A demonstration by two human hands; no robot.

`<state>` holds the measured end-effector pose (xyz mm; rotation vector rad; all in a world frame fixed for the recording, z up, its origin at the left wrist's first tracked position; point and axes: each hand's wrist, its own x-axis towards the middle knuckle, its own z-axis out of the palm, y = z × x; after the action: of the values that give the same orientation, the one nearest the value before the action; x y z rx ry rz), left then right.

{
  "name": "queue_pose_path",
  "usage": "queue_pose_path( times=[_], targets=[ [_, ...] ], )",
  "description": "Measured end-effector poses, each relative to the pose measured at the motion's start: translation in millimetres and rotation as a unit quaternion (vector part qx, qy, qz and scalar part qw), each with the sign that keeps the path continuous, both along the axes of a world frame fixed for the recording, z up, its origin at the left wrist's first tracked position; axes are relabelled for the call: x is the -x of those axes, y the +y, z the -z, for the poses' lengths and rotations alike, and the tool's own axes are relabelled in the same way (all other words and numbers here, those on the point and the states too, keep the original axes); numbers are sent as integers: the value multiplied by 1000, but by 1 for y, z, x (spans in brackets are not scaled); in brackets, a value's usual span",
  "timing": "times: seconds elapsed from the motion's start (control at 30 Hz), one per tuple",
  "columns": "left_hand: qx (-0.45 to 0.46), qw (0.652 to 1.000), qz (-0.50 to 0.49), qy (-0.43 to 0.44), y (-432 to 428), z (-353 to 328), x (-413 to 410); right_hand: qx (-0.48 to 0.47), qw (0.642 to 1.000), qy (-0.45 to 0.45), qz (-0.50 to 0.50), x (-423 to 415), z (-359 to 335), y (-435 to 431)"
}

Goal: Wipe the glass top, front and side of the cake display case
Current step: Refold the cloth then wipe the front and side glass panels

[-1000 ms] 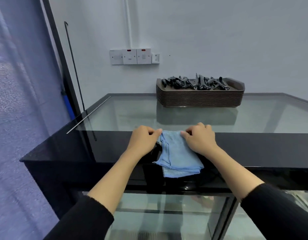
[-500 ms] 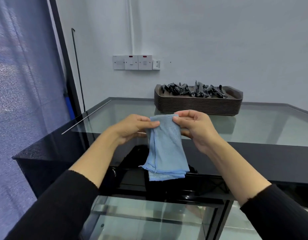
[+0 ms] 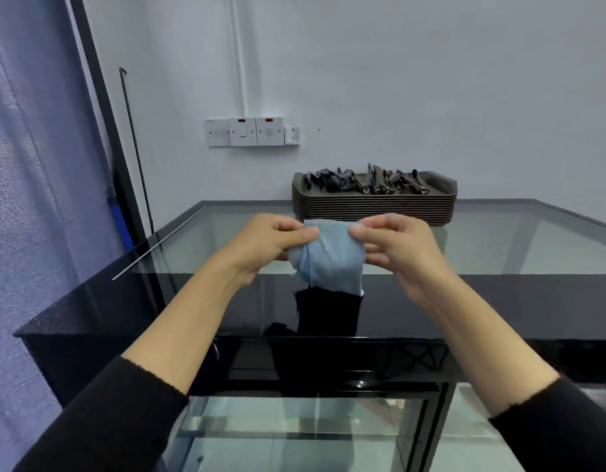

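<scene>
Through the head camera, I hold the cloth (image 3: pixel 329 257) in the air between both hands, above the near part of the top (image 3: pixel 499 243) and clear of the glass. I judge I have it up here to gather it into a pad that fits my palm. Loose, it would drag and smear.

My left hand (image 3: pixel 267 243) pinches the cloth's upper left edge, thumb on the near face and fingers curled behind. My right hand (image 3: pixel 397 247) pinches the upper right edge, thumb and forefinger closed on the fabric, with the other fingers loosely curled below. That hand is a little blurred, so I cannot tell how many fingers bear on the cloth. The cloth is bunched between the two pinches and its lower end hangs free.

Both forearms reach forward and slightly inward from my black sleeves (image 3: pixel 107 424). My wrists are about level and my hands are close, with only the cloth between them.

The front (image 3: pixel 294 434) lies below my arms, and neither hand touches it. The case's left side shows only as a dark edge. A stack of trays (image 3: pixel 373 206) stands on the far part of the top. I judge I will have to wipe round it or shift it. With the cloth off the glass, I take it no pane is being wiped yet.
</scene>
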<state>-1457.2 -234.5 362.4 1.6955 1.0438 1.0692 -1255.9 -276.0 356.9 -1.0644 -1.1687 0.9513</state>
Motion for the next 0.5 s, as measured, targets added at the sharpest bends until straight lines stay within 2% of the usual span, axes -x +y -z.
queue_pose_path(
  times=[0.13, 0.23, 0.33, 0.5],
  targets=[
    [25, 998, -19, 51, -6, 44, -5, 32, 996, -51, 62, -1, 41, -9],
    [5, 994, -77, 75, -3, 66, -16, 26, 976, -169, 135, 1, 60, 0],
    [-45, 983, -117, 137, -4, 77, -22, 36, 949, -277, 148, 2, 75, -1],
    [-66, 972, -120, 189, -4, 80, -19, 26, 957, -259, 129, 1, 77, -2]
  ],
)
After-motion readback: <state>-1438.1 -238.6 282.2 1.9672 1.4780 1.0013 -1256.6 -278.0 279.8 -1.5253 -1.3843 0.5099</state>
